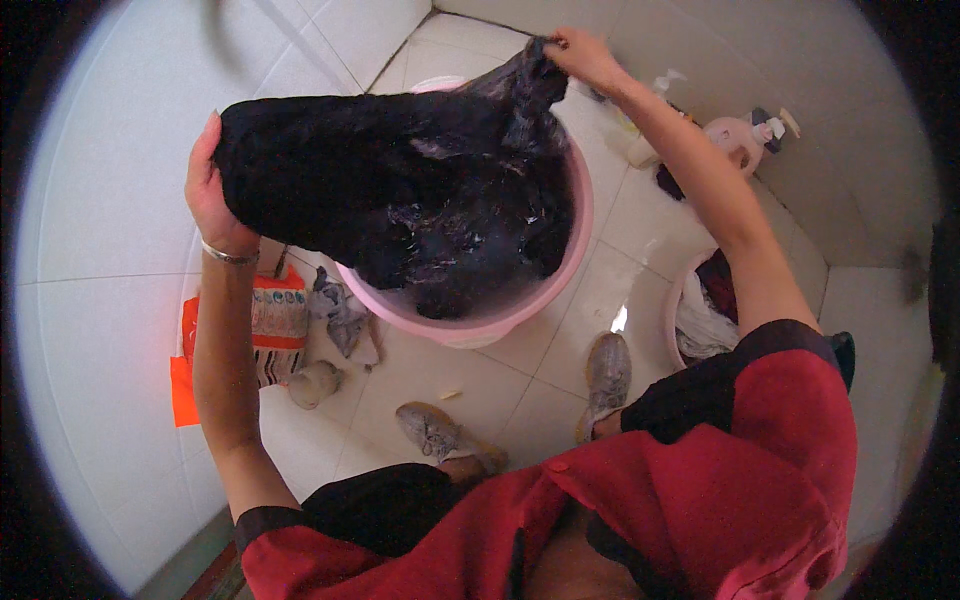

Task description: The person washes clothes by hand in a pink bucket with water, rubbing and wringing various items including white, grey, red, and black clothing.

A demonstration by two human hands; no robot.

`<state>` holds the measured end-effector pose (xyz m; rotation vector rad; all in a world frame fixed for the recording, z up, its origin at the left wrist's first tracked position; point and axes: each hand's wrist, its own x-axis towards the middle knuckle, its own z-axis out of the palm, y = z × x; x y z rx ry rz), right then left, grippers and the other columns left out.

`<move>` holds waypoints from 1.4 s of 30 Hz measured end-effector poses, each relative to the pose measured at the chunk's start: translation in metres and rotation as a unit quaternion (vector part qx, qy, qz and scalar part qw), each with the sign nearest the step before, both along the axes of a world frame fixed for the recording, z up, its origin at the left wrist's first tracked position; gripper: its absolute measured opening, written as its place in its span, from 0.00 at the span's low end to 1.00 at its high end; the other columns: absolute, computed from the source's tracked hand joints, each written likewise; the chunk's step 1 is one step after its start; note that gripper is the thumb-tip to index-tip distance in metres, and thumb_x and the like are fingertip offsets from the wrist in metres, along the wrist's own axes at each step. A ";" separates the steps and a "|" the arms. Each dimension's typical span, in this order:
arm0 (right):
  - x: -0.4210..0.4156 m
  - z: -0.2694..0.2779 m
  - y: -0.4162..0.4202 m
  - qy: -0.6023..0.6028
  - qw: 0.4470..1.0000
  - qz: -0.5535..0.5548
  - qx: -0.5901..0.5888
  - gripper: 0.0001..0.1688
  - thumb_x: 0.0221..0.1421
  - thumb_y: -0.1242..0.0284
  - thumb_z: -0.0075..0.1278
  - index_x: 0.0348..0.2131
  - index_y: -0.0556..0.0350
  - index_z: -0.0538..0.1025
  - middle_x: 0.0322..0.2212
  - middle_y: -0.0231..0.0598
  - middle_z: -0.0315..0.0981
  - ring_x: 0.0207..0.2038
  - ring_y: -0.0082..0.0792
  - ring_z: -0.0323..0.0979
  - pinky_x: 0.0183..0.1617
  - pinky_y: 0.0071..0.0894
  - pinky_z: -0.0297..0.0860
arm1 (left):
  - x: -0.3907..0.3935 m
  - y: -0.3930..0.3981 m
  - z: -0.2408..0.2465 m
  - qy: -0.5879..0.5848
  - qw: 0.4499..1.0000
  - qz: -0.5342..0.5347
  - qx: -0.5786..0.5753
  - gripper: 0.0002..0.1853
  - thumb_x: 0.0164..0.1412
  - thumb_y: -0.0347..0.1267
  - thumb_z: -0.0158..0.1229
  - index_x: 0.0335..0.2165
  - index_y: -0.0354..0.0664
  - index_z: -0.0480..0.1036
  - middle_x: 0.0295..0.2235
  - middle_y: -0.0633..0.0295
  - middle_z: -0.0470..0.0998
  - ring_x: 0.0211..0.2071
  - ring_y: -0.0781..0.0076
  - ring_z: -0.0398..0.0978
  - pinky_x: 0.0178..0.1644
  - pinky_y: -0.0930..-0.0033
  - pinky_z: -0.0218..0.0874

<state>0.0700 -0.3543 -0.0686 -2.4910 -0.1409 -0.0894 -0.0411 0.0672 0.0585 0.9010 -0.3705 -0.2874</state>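
A wet black garment [322, 165] is stretched between my hands above a round pink basin [480, 330]. My left hand [214, 187], with a bracelet at the wrist, holds its wide left end; part of that hand is behind the cloth. At the upper right, my right hand [581, 56] pinches a bunched, thinner-looking end of the garment and lifts it over the basin's far rim. The garment's lower part lies in dark water in the basin, and light glints off its wet surface.
Left of the basin are a printed orange and white bag [279, 322], a grey rag [341, 315] and a clear cup [315, 384]. Bottles, one a pink jug [731, 142], stand by the right wall. Another pink tub [675, 330] holds white and dark red cloth. The tiled floor looks wet near my shoe [609, 371].
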 end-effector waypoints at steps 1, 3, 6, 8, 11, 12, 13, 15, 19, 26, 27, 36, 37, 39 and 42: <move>-0.011 0.007 0.020 -0.080 0.993 0.033 -0.081 0.26 0.39 0.63 0.51 0.41 0.51 0.69 0.34 0.47 0.70 0.39 0.46 0.67 0.44 0.40 0.64 | -0.003 0.003 0.001 -0.007 1.000 0.009 0.003 0.20 0.60 0.35 0.33 0.37 0.29 0.67 0.36 0.51 0.73 0.38 0.62 0.71 0.46 0.64 0.60; -0.035 0.029 0.067 -0.063 0.980 0.179 -0.062 0.41 0.33 0.66 0.56 0.50 0.49 0.60 0.45 0.49 0.62 0.47 0.47 0.61 0.50 0.41 0.59 | -0.006 0.015 0.001 0.006 0.994 0.099 0.039 0.20 0.59 0.36 0.36 0.37 0.29 0.68 0.35 0.53 0.73 0.37 0.64 0.72 0.45 0.66 0.61; -0.064 0.006 0.125 -0.184 0.885 0.425 0.053 0.47 0.32 0.60 0.58 0.52 0.53 0.58 0.46 0.53 0.59 0.48 0.48 0.59 0.52 0.38 0.57 | -0.010 0.012 0.003 -0.097 0.970 0.191 0.116 0.20 0.59 0.37 0.38 0.37 0.29 0.68 0.35 0.52 0.73 0.37 0.65 0.72 0.45 0.66 0.61; -0.075 0.000 0.134 0.116 0.897 0.425 0.041 0.30 0.42 0.59 0.52 0.42 0.57 0.66 0.40 0.49 0.64 0.43 0.41 0.63 0.46 0.38 0.60 | -0.007 0.005 0.011 -0.116 0.971 0.177 0.111 0.20 0.59 0.36 0.38 0.37 0.29 0.67 0.36 0.52 0.73 0.38 0.64 0.71 0.46 0.66 0.61; -0.070 -0.003 0.126 0.295 0.877 0.272 0.265 0.13 0.49 0.65 0.44 0.26 0.57 0.70 0.22 0.36 0.68 0.27 0.32 0.67 0.33 0.35 0.65 | -0.003 0.006 0.026 -0.001 0.995 0.089 0.040 0.18 0.58 0.35 0.39 0.38 0.29 0.67 0.37 0.52 0.72 0.39 0.64 0.71 0.46 0.65 0.60; -0.069 0.002 0.121 0.385 0.784 0.093 0.477 0.12 0.50 0.67 0.43 0.21 0.56 0.70 0.16 0.30 0.68 0.20 0.29 0.68 0.27 0.33 0.66 | 0.007 0.014 0.010 -0.006 0.976 0.199 0.090 0.18 0.58 0.35 0.41 0.39 0.31 0.67 0.38 0.54 0.72 0.41 0.66 0.69 0.48 0.66 0.59; -0.061 0.017 0.118 0.374 0.731 -0.003 0.571 0.11 0.49 0.68 0.44 0.22 0.54 0.72 0.18 0.31 0.71 0.19 0.27 0.69 0.26 0.30 0.68 | 0.014 0.014 -0.002 -0.009 0.946 0.289 0.147 0.17 0.57 0.36 0.43 0.38 0.32 0.68 0.38 0.56 0.72 0.40 0.68 0.69 0.46 0.69 0.59; -0.055 0.045 0.117 0.389 0.645 0.036 0.656 0.10 0.49 0.67 0.46 0.23 0.56 0.72 0.21 0.34 0.73 0.22 0.28 0.71 0.30 0.30 0.70 | 0.024 0.020 -0.022 -0.067 0.902 0.207 0.373 0.16 0.55 0.38 0.46 0.35 0.35 0.70 0.36 0.58 0.72 0.37 0.71 0.69 0.42 0.72 0.59; -0.053 0.074 0.119 0.337 0.635 0.107 0.687 0.12 0.48 0.67 0.46 0.24 0.58 0.73 0.23 0.37 0.74 0.23 0.30 0.72 0.33 0.30 0.70 | 0.040 -0.002 -0.066 -0.193 0.629 0.150 0.738 0.18 0.49 0.41 0.53 0.32 0.36 0.69 0.29 0.51 0.72 0.33 0.58 0.69 0.39 0.65 0.58; -0.052 0.124 0.136 0.343 0.522 0.178 0.760 0.14 0.49 0.67 0.44 0.18 0.57 0.71 0.15 0.38 0.70 0.19 0.33 0.68 0.28 0.28 0.70 | -0.033 -0.093 -0.105 -0.227 0.618 -0.054 0.751 0.24 0.48 0.45 0.53 0.34 0.32 0.69 0.29 0.42 0.72 0.34 0.45 0.70 0.38 0.62 0.61; -0.054 0.131 0.137 0.337 0.510 0.191 0.768 0.13 0.49 0.68 0.44 0.18 0.56 0.71 0.15 0.37 0.69 0.19 0.32 0.68 0.27 0.28 0.69 | -0.031 -0.091 -0.117 -0.202 0.662 -0.051 0.720 0.24 0.48 0.43 0.53 0.35 0.32 0.68 0.30 0.42 0.72 0.34 0.47 0.70 0.39 0.63 0.61; -0.006 0.091 0.049 0.261 0.751 0.097 0.599 0.07 0.49 0.73 0.46 0.23 0.59 0.72 0.19 0.33 0.70 0.21 0.26 0.66 0.30 0.27 0.65 | -0.007 -0.035 -0.062 0.088 0.979 0.031 0.183 0.16 0.54 0.31 0.45 0.41 0.34 0.62 0.38 0.56 0.70 0.40 0.70 0.69 0.45 0.71 0.61; -0.005 0.087 0.046 0.261 0.774 0.069 0.573 0.07 0.49 0.73 0.45 0.23 0.59 0.72 0.19 0.33 0.70 0.22 0.27 0.66 0.30 0.27 0.65 | -0.004 -0.037 -0.054 0.091 0.980 0.064 0.163 0.16 0.55 0.32 0.45 0.41 0.33 0.62 0.38 0.56 0.70 0.39 0.69 0.69 0.45 0.71 0.61; -0.003 0.079 0.041 0.259 0.816 0.016 0.517 0.07 0.49 0.74 0.45 0.25 0.59 0.73 0.19 0.33 0.70 0.22 0.27 0.67 0.30 0.27 0.65 | 0.007 -0.027 -0.043 0.147 0.975 0.090 0.138 0.18 0.56 0.35 0.44 0.42 0.32 0.64 0.40 0.54 0.71 0.40 0.66 0.69 0.48 0.66 0.59; 0.001 0.077 0.028 0.328 0.786 0.018 0.523 0.07 0.49 0.74 0.45 0.26 0.59 0.73 0.21 0.33 0.72 0.25 0.27 0.69 0.31 0.27 0.67 | 0.014 -0.017 -0.032 0.137 0.985 0.040 0.099 0.18 0.57 0.36 0.43 0.41 0.32 0.65 0.38 0.55 0.72 0.39 0.67 0.71 0.47 0.66 0.60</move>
